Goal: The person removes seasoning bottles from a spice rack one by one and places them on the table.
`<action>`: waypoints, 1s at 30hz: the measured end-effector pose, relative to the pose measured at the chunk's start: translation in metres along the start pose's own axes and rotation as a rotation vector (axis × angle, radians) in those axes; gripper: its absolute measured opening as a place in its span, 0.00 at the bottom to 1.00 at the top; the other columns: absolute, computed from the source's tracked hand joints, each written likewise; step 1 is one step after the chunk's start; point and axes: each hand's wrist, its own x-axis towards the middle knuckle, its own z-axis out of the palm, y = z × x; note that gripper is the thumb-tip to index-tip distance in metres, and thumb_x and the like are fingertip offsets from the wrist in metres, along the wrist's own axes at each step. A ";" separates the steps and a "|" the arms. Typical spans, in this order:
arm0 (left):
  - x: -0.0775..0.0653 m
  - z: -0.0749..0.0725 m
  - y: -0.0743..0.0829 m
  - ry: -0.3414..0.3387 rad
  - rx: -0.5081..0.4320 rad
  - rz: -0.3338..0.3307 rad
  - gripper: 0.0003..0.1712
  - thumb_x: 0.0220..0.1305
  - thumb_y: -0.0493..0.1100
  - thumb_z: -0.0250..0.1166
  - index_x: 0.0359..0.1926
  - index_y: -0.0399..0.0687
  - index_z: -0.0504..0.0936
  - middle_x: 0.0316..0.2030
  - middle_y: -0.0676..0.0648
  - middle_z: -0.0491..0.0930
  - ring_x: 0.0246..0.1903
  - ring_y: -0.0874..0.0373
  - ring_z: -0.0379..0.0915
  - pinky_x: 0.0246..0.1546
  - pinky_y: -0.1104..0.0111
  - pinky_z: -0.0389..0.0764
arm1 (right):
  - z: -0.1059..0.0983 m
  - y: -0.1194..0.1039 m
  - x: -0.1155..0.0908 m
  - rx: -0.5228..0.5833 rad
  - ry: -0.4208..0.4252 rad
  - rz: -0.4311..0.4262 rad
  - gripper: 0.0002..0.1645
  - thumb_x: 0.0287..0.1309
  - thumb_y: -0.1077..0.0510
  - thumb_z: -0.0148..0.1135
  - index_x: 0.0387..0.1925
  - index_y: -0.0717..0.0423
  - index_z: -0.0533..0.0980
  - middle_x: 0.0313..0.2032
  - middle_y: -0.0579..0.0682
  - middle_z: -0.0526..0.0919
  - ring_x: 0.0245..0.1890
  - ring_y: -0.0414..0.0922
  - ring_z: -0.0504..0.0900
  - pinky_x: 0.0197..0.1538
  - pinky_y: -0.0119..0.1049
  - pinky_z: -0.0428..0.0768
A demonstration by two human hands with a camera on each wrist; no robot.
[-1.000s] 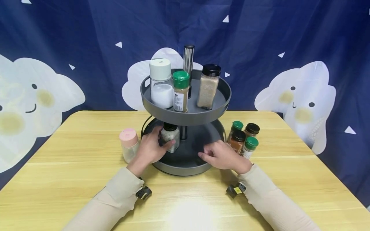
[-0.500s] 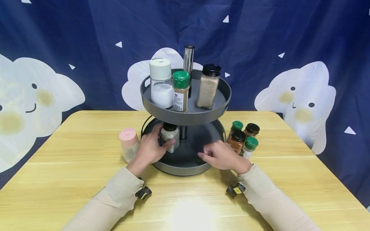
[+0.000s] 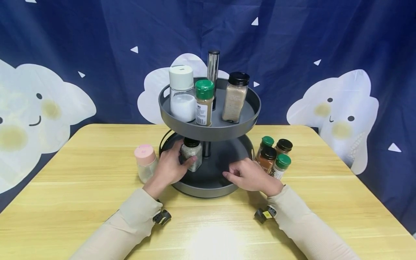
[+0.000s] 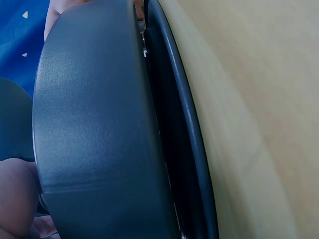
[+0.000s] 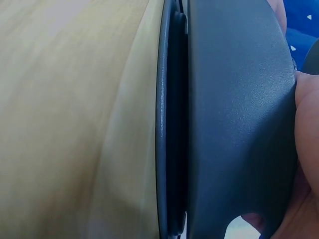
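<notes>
A two-tier grey turntable rack [image 3: 208, 193] stands mid-table. On the left of its lower tray is a clear spice jar [image 3: 196, 167] with a black lid and pale, speckled contents. My left hand [image 3: 170, 164] holds this jar between thumb and fingers, the far fingers being hidden behind it. Over the lower tray's right rim lies my right hand [image 3: 250, 175], its fingers loosely curled with nothing seen in them. In the left wrist view the tray's outer wall [image 4: 94, 114] hides the jar. The right wrist view has the tray wall [image 5: 239, 109] beside part of my right hand [image 5: 309, 129].
The upper tray bears a white-capped shaker [image 3: 182, 95], a green-capped spice bottle [image 3: 203, 104] and a black-lidded jar [image 3: 234, 99]. A pink-capped shaker [image 3: 145, 162] stands left of the rack. Several spice bottles, among them a green-capped one [image 3: 281, 164], cluster beyond my right hand.
</notes>
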 end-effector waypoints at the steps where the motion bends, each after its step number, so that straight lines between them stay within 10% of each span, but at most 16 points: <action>1: 0.000 0.000 0.000 -0.001 0.000 -0.003 0.34 0.57 0.51 0.68 0.60 0.38 0.67 0.34 0.38 0.80 0.34 0.45 0.76 0.35 0.51 0.77 | 0.000 0.000 0.000 -0.001 0.002 0.000 0.25 0.58 0.53 0.61 0.09 0.42 0.63 0.10 0.34 0.60 0.11 0.30 0.61 0.13 0.24 0.54; 30: 0.000 -0.002 -0.002 0.031 0.037 0.034 0.36 0.54 0.52 0.70 0.57 0.36 0.68 0.38 0.35 0.82 0.36 0.44 0.79 0.36 0.51 0.79 | -0.001 -0.003 0.000 -0.019 0.026 -0.011 0.26 0.58 0.53 0.61 0.08 0.43 0.63 0.10 0.34 0.58 0.11 0.30 0.60 0.13 0.24 0.55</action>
